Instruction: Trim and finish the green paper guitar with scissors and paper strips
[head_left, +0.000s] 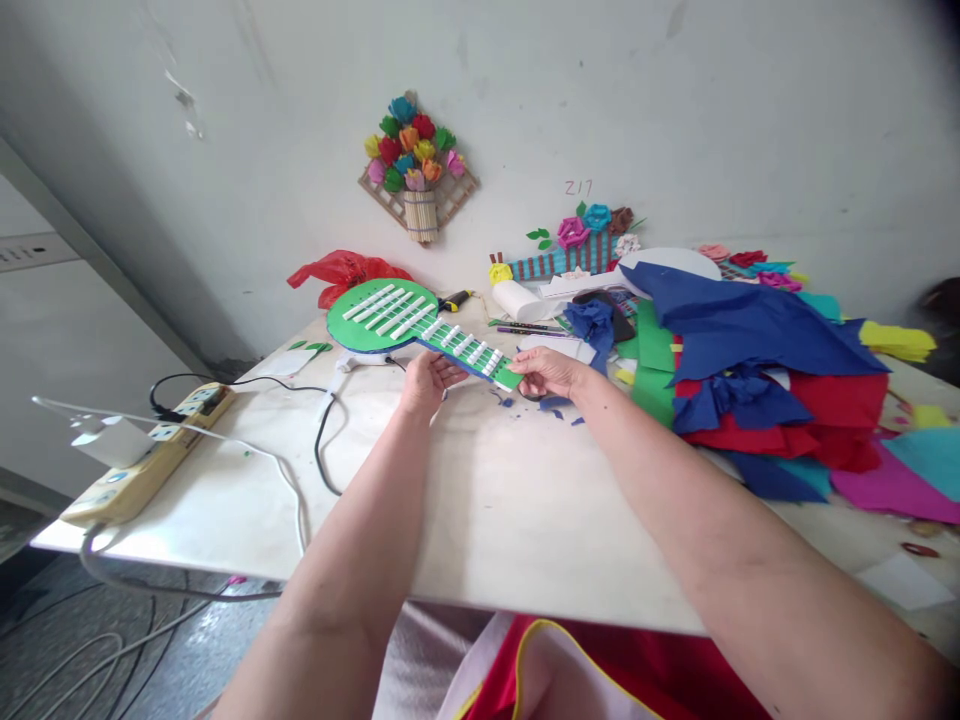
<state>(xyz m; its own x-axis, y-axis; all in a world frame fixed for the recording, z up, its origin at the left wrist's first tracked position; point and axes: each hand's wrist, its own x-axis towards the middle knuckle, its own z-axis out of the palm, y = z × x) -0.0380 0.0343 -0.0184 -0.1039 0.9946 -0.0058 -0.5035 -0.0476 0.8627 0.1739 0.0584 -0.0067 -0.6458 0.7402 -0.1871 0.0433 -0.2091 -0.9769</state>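
Note:
A green paper craft instrument [459,338], like a guitar with a round body and a narrow neck, is held over the table. White rolled strips lie across it, with thin lines along its length, and its edge is blue. My left hand [433,380] supports the neck from below near the body, its fingers partly hidden underneath. At the far right end of the neck, my right hand [546,370] pinches the tip between thumb and fingers. Behind the body sits a glue gun [342,368], mostly covered, its cable running left.
A power strip [150,455] with cords lies on the left of the table [502,500]. Coloured crepe paper [765,330] is piled on the right. A red plastic bag [349,270], a yellow-black cutter [455,300] and pens [531,328] are behind. Paper flowers [416,145] hang on the wall.

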